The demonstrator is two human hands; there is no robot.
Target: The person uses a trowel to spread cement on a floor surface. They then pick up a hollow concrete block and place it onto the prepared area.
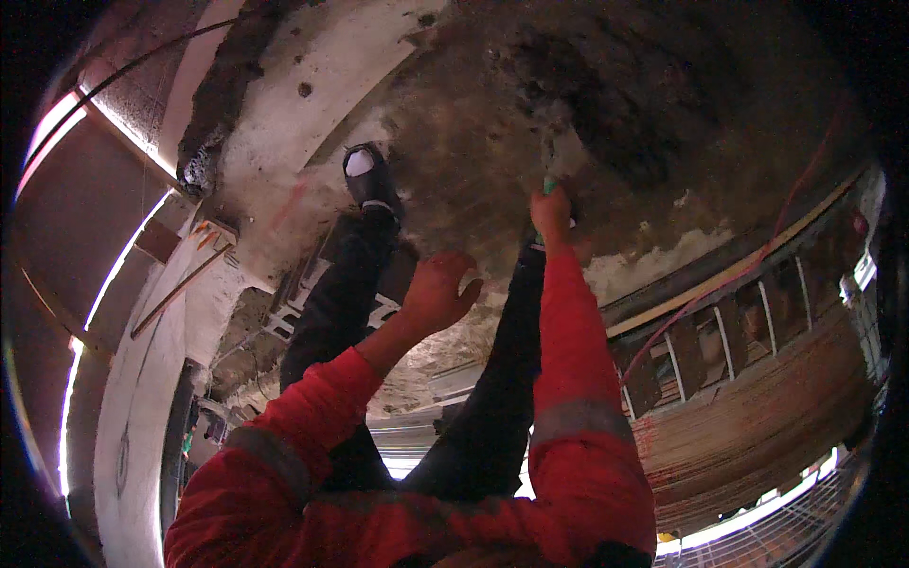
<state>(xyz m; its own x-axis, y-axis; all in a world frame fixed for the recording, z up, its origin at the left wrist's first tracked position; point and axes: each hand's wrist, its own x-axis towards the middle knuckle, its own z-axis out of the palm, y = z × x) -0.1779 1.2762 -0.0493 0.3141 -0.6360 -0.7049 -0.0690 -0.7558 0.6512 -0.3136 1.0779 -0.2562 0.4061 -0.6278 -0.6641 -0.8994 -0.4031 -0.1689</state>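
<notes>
My right hand [551, 212] is closed around the green handle of what looks like a trowel [549, 185], reaching out ahead of my right foot. Its working end blends into the grey-brown floor and is hard to make out. Just beyond it lies a dark, wet-looking patch of mortar [606, 104]. My left hand [441, 292] hangs over the floor between my legs, fingers loosely curved and thumb apart, with nothing in it. Both arms wear red sleeves with grey bands.
My dark shoe [369, 175] stands on the rough floor. Hollow blocks [284, 308] lie beside my left leg. At left rises a pale concrete edge [142, 407] with a thin stick [180, 292] against it. A slatted wooden frame [748, 327] and a pink line [786, 213] run along the right.
</notes>
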